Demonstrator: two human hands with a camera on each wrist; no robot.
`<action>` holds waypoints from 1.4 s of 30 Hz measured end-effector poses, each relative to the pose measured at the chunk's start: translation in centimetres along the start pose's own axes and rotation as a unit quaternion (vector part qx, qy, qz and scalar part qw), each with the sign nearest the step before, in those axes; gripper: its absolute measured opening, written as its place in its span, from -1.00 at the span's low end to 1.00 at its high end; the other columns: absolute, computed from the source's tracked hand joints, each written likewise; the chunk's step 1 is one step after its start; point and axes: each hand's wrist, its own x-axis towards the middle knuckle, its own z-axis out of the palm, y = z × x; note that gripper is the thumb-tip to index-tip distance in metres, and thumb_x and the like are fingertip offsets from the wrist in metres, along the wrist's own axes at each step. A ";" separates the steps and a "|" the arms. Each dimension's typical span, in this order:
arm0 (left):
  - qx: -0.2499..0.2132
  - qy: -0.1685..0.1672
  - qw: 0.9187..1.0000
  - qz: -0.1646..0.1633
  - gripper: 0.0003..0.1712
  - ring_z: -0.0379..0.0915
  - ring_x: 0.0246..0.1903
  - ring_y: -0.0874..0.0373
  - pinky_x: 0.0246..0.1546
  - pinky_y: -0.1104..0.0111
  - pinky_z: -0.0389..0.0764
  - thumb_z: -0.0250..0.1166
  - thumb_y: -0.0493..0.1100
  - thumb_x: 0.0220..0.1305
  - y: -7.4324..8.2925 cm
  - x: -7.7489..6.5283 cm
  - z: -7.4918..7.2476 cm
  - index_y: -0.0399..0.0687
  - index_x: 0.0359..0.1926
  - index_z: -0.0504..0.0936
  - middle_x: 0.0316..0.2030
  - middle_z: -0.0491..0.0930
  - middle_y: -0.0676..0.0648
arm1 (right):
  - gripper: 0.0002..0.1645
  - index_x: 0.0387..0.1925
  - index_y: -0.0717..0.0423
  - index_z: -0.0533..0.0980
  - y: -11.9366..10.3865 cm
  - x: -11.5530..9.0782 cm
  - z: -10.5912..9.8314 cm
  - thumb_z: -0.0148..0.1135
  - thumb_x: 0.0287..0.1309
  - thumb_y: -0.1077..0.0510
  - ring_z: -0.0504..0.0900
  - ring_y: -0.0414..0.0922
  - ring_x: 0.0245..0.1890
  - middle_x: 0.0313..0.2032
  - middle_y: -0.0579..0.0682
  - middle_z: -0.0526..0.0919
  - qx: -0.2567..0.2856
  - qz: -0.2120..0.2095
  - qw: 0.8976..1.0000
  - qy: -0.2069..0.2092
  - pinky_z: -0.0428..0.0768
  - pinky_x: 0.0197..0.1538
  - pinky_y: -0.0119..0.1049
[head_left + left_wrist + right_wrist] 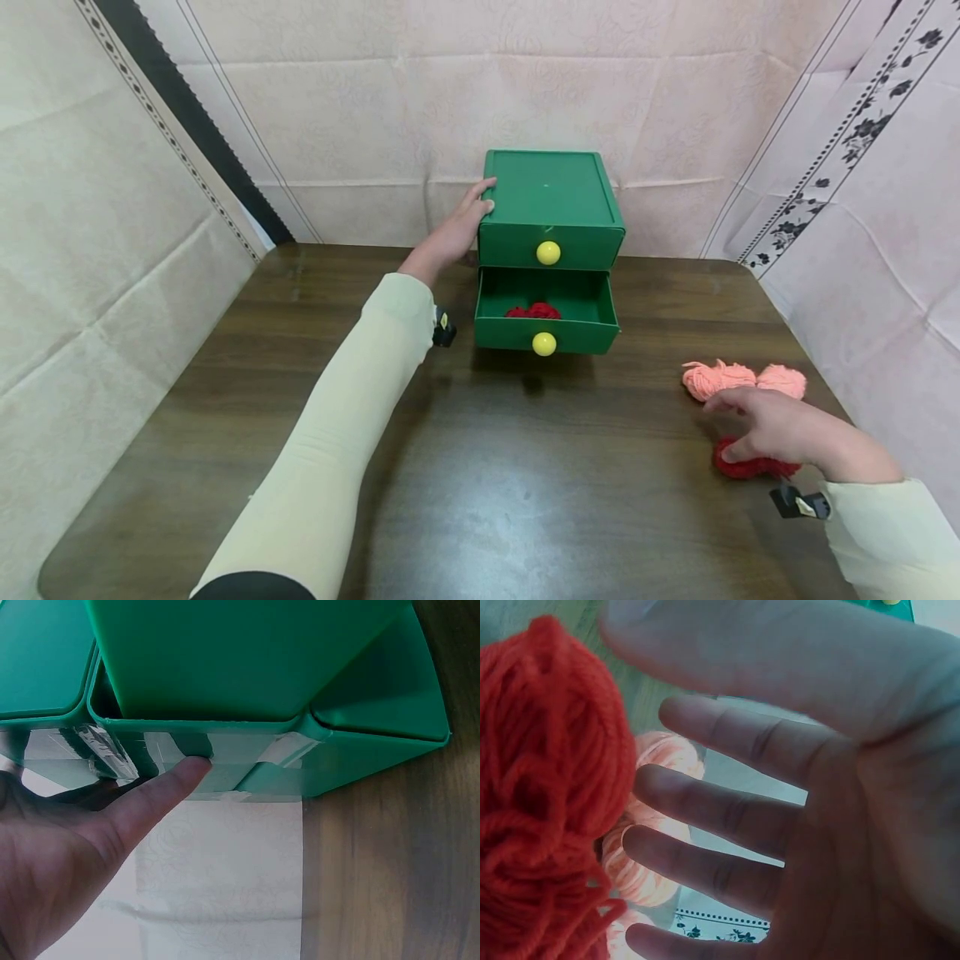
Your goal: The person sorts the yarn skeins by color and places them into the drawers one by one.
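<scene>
A small green drawer cabinet stands at the back of the table. Its lower drawer is pulled out, with red yarn lying inside. My left hand rests against the cabinet's left side, fingers up at the top edge; in the left wrist view the thumb presses on the taped side. On the right, my right hand hovers with extended fingers over a red yarn skein. In the right wrist view the fingers spread beside that skein, with nothing gripped.
Just beyond the right hand lies a pink yarn skein, bulging at both ends. Yellow round knobs stick out from the drawer fronts. Pale patterned cloth hangs behind and at both sides of the brown wooden table.
</scene>
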 end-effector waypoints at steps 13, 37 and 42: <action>0.000 -0.003 1.000 -0.005 -0.46 -0.05 0.41 -0.13 0.04 -0.29 0.41 -0.29 0.22 0.49 0.0 0.1 -0.1 0.78 0.41 -0.14 0.52 -0.29 0.16 | -0.42 -0.11 0.16 0.57 0.5 0.2 0.3 0.56 -0.30 0.18 0.55 0.03 -0.15 -0.18 0.04 0.60 0.014 0.020 1.000 -0.014 0.54 -0.10 0.03; 0.013 -0.017 1.000 -0.019 -0.41 -0.03 0.42 -0.18 0.05 -0.27 0.42 -0.32 0.13 0.51 1.8 -1.6 0.0 0.58 0.48 -0.19 0.53 -0.24 0.01 | -0.34 -0.05 0.10 0.49 1.3 0.0 0.2 0.56 -0.30 0.17 0.52 0.02 -0.17 -0.11 0.12 0.60 0.039 0.078 0.992 -0.087 0.48 -0.23 -0.17; 0.017 -0.007 1.000 -0.013 -0.44 0.01 0.40 -0.15 -0.01 -0.22 0.49 -0.30 0.22 0.48 0.5 -0.3 -0.1 0.74 0.43 -0.15 0.52 -0.21 0.07 | -0.39 -0.06 0.12 0.51 1.1 0.1 0.3 0.53 -0.27 0.22 0.49 -0.03 -0.25 -0.23 0.04 0.58 0.030 0.095 0.992 -0.081 0.48 -0.29 -0.21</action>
